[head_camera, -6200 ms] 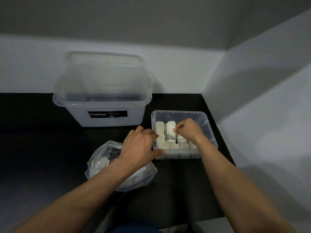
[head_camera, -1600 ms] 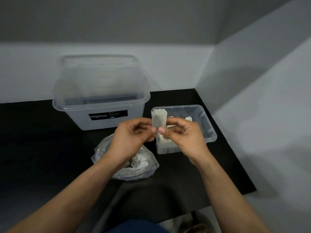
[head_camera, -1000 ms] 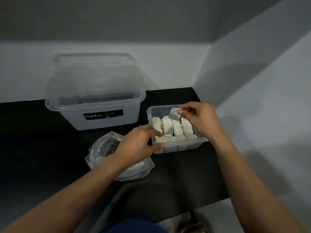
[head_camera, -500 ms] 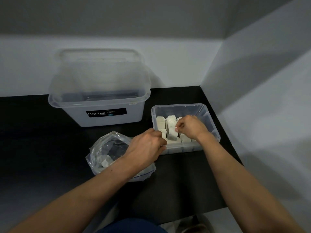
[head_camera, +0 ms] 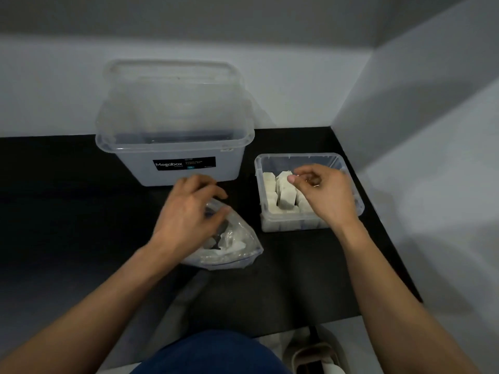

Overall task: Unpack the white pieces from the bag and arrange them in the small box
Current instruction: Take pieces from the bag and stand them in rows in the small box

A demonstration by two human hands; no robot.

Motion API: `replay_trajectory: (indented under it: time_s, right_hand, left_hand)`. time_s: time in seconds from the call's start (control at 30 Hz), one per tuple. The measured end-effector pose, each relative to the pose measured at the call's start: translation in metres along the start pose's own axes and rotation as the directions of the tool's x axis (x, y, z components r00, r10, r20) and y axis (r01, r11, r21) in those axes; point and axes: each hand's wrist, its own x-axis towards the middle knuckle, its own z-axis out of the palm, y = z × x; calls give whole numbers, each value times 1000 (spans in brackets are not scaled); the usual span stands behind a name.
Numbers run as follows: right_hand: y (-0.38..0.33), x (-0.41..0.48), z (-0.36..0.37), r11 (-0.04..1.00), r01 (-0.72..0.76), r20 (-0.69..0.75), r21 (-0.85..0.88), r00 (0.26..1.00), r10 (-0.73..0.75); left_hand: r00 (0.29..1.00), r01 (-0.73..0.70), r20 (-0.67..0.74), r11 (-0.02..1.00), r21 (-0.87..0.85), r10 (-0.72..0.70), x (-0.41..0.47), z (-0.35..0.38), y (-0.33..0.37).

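Just behind the front edge of the black tabletop (head_camera: 297, 279), a crumpled clear plastic zip bag (head_camera: 237, 252) lies near the middle, with a few white chunky pieces (head_camera: 235, 242) still inside it. The left hand (head_camera: 189, 214) hovers over the bag's mouth with its fingers spread wide and loosely bent. It is blurred and grips nothing that shows.

Further back, by the right edge, stands the small clear plastic box (head_camera: 291, 225), with cream-white blocks (head_camera: 270, 182) packed in rows along its left and front sides. One taller white block (head_camera: 286, 195) stands on end among them. The right hand (head_camera: 326, 198) hangs over this box with its fingers curled and its thumb tip right at the tall block's top. I cannot tell whether it pinches the block.

At the back edge, left of the small box, sits a large translucent storage tub (head_camera: 183, 175) with a black label (head_camera: 183, 164). Its clear lid (head_camera: 172, 98) stands up against the wall.
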Motion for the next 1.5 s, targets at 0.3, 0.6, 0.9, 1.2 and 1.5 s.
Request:
replay_trajectory:
  time_s: [0.3,0.6,0.9,1.2,1.5]
  right_hand:
    - [-79,-90,108,965,254,591,-60,788,-171]
    - [-68,-73,196,710,524,706,-471,706,-53]
    - [-62,-72,187,768,488,622,-414,768,-153]
    - [-88,-111,120,837,-241,266,491,957,120]
    - [-95,-110,106,582,-308,265,752,951,160]
  left_hand:
    - [964,219,159,976,-10,-215,-63,-18,-57]
    - [926,213,344,968,-136,-156,-78,-7,-67]
    - [899,199,417,972,-124,-131,-68,-16,-73]
    - [948,182,298,960,-212,-114,-63,-22,-78]
    - [978,206,178,658,-724,-111,-43,-43,-35]
